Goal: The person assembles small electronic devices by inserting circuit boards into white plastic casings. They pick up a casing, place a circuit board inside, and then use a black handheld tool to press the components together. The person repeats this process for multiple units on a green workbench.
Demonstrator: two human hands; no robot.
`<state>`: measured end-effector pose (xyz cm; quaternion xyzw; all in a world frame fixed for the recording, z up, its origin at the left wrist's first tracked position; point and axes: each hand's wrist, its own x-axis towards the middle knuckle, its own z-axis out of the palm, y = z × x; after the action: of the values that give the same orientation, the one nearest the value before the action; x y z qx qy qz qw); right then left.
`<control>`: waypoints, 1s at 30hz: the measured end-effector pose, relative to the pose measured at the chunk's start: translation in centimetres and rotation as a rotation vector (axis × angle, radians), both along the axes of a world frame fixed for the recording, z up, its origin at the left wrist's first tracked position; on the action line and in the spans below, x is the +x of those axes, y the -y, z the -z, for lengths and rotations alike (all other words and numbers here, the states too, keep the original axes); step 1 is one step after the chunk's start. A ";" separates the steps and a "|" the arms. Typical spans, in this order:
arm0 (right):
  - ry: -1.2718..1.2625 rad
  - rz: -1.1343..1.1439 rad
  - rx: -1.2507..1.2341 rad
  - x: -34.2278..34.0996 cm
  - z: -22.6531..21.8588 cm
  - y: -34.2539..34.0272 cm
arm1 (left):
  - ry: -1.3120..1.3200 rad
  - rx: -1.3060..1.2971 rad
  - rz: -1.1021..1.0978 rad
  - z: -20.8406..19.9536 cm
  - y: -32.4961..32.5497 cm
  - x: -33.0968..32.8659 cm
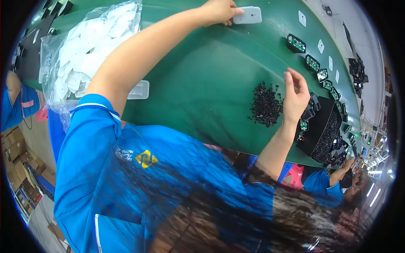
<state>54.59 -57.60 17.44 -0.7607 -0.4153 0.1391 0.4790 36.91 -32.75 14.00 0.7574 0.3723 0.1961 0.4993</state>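
Observation:
My left hand (220,12) reaches to the far side of the green table and grips the end of a flat, white plastic cover (249,15) with rounded corners. My right hand (296,95) is raised at the right, just beside a loose pile of small black screws (265,104). Its thumb and forefinger tips come close together in a pinch; anything between them is too small to make out. Another white plastic cover (140,90) lies on the table by my left upper arm.
A clear bag (90,55) full of white covers lies at the left. Black housings with green circuit boards (312,63) stand in a row at the right. A black bin (322,130) of small black parts sits beyond my right hand. Other people in blue (322,183) sit at both sides.

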 end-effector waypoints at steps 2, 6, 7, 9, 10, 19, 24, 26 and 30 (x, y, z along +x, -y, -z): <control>0.190 0.053 -0.154 1.1 0.2 1.5 | -0.028 -0.063 -0.042 0.3 -1.2 1.1; 0.392 0.037 -0.389 1.2 0.8 2.4 | -0.066 -0.150 -0.045 -0.3 -2.0 1.1; 0.418 0.019 -0.391 1.0 1.3 2.3 | -0.092 -0.135 -0.043 -0.6 -2.1 0.8; 0.420 -0.011 -0.358 1.6 2.0 2.4 | -0.185 -0.098 -0.043 -0.8 -2.3 0.7; 0.407 -0.043 -0.329 1.8 2.7 2.2 | -0.247 -0.073 -0.061 -0.9 -2.5 0.2; 0.246 0.032 -0.131 0.1 2.5 3.1 | -0.386 0.545 -0.047 -7.2 3.2 -3.7; -0.085 -0.103 0.028 -2.7 1.9 3.6 | -0.523 0.857 0.266 -9.7 13.3 -16.0; -0.178 -0.118 -0.021 -4.8 1.0 3.8 | -0.688 0.848 0.304 -8.5 15.6 -19.3; -0.302 -0.214 -0.060 -7.3 1.0 3.6 | -0.741 0.886 0.178 -5.1 18.2 -22.3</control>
<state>47.24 -61.19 16.43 -0.6966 -0.4127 0.3143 0.4956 14.63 -50.92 19.14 0.9404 0.3397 0.0125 -0.0140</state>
